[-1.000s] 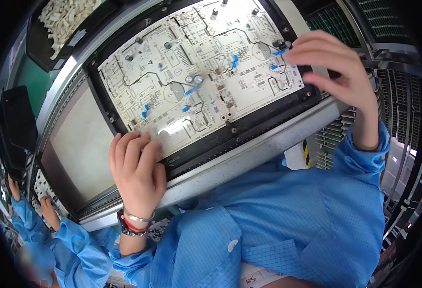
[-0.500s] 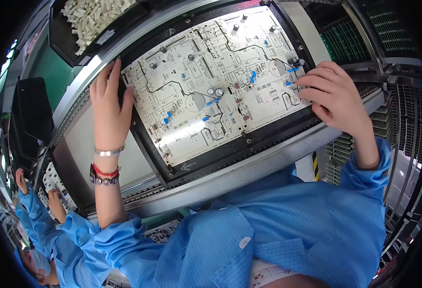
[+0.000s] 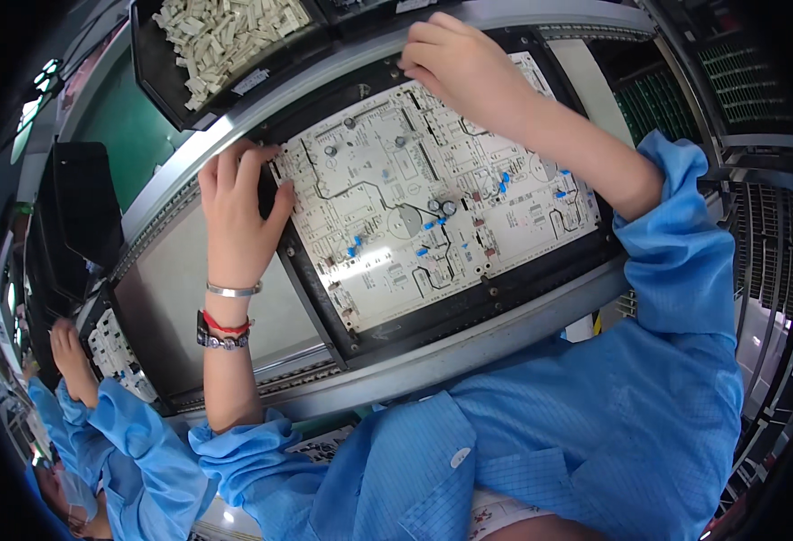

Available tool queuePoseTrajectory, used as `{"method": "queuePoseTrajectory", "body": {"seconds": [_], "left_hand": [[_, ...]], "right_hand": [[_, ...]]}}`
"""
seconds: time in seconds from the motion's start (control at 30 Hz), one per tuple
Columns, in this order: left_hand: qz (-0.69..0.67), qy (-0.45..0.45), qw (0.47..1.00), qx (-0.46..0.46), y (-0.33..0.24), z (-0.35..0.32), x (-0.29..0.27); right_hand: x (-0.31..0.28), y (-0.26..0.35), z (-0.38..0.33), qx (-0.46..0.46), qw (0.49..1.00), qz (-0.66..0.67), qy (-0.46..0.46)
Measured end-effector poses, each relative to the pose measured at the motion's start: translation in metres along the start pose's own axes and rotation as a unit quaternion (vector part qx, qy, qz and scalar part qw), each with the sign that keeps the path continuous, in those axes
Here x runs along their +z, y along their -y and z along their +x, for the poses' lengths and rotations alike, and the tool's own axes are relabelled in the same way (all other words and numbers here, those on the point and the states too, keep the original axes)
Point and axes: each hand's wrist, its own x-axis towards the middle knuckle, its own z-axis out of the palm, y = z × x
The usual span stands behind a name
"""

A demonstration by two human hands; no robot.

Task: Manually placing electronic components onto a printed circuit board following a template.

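the white circuit board (image 3: 433, 207) sits in a black carrier frame (image 3: 469, 311) on the grey conveyor rail (image 3: 469, 347). the left hand (image 3: 239, 212) rests flat on the board's left edge, fingers spread over the frame corner and gripping nothing. the right hand (image 3: 460, 68) is at the board's far edge with fingers curled down; whether they pinch a part i cannot tell. beyond the board's far-left corner stands a bin of white connectors (image 3: 225, 36). the board looks stiff, light and fragile, studded with small blue capacitors (image 3: 428, 248); best held by the frame edges, not the components.
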Motion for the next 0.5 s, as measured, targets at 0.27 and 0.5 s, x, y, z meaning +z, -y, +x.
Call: {"method": "queuePoseTrajectory", "body": {"seconds": [0.27, 0.5], "left_hand": [[0.017, 0.002, 1.000, -0.018, 0.001, -0.009, 0.004], [0.038, -0.032, 0.998, 0.032, -0.025, 0.022, -0.028]], "right_hand": [[-0.024, 0.030, 0.003, 0.328, 0.911, 0.217, 0.127], [-0.059, -0.052, -0.061, 0.226, 0.965, -0.123, 0.051]]}}
